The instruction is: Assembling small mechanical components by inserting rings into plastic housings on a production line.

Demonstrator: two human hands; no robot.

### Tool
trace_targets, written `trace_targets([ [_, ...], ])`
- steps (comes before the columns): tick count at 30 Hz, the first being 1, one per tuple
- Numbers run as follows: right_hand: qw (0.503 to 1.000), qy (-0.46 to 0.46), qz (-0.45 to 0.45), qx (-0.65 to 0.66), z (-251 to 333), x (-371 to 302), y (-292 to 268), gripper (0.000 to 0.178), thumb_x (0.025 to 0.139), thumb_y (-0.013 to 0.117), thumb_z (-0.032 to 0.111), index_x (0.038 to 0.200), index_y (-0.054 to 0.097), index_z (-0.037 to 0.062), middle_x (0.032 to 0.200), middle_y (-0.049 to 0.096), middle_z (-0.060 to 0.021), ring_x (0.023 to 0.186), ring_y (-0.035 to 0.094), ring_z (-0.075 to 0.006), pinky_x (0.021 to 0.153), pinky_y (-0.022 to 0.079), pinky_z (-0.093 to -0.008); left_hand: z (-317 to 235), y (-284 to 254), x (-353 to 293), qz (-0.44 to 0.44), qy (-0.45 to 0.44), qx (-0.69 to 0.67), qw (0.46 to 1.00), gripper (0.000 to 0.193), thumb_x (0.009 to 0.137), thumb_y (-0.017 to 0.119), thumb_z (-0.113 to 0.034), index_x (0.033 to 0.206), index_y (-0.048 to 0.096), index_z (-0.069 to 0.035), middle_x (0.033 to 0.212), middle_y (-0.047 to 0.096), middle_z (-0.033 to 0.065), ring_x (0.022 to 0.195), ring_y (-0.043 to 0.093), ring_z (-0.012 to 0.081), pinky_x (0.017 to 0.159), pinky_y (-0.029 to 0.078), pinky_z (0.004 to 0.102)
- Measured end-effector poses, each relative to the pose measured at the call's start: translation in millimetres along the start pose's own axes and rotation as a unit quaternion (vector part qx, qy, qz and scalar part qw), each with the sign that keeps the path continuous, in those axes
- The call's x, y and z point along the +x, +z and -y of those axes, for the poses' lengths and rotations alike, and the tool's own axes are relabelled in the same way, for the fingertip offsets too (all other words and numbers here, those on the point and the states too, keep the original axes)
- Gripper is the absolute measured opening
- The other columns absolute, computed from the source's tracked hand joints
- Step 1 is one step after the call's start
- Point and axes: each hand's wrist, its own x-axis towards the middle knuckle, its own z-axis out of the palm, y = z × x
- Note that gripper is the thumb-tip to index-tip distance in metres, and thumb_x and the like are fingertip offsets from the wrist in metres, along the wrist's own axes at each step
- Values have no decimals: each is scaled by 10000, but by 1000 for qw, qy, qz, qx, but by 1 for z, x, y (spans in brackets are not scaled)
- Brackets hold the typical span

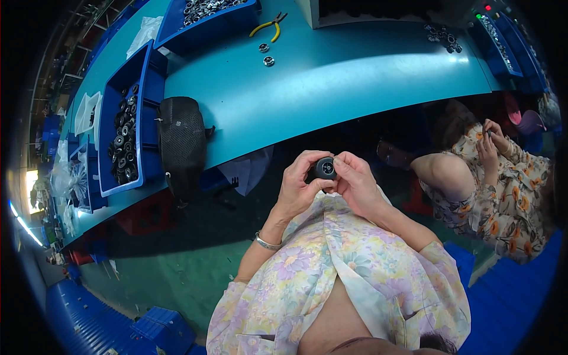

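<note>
A small black toy wheel [325, 168] with a spoked silver hub is held up over my lap, just off the table's near edge. My left hand [300, 184] closes on its left side, with the thumb under it and the fingers curled over the top. On the opposite side, my right hand [358, 184] pinches the rim between thumb and fingers. Some fingertips are hidden behind the wheel. Two loose silver hubs [268, 61] lie on the table beyond my hands.
On the blue-green table [284, 83] are a blue bin [142, 118] of wheels, another blue bin [167, 25] of shiny parts, yellow-handled pliers [270, 27], a black mesh bag [181, 133] at the near edge and a cluster of parts [444, 38]. A co-worker [491, 189] sits at right, hands together.
</note>
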Motion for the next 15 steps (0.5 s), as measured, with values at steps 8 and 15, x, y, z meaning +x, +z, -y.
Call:
trace_targets([
  [8, 986, -99, 20, -130, 1, -1, -2, 238, 1000, 495, 251, 1036, 522, 18, 867, 580, -30, 717, 559, -78, 649, 497, -241, -12, -7, 1, -11, -2, -83, 996, 520, 759, 739, 12, 1223, 504, 7, 1275, 544, 136, 1109, 584, 212, 954, 491, 321],
  [15, 953, -183, -4, -240, 13, -4, 5, 188, 970, 544, 160, 1067, 532, -1, 880, 593, -25, 745, 548, -61, 668, 484, -221, -16, -8, 2, -19, -22, -154, 988, 556, 715, 729, 99, 1185, 449, -4, 1216, 553, 154, 1076, 581, 188, 941, 491, 321],
])
